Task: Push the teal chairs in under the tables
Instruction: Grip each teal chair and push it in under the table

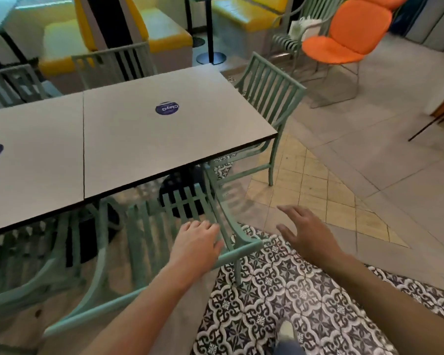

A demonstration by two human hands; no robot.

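Note:
Right below me stands a teal slatted metal chair (149, 226), its seat partly under the near edge of the white table (144, 139). My left hand (198, 242) rests on top of the chair's backrest near its right corner, fingers curled over the rail. My right hand (303, 231) hovers open in the air just right of that chair, touching nothing. A second teal chair (269, 98) stands at the table's right end, seat tucked partly under it. Another teal chair (36, 265) sits blurred at lower left. More teal chair backs (113, 65) show beyond the far edge.
A second white table (31, 160) butts against the first on the left. Yellow booth seats (69, 34) line the back. An orange chair (344, 39) and a green striped chair (290, 39) stand at upper right. My shoe (287, 331) stands on patterned floor tiles.

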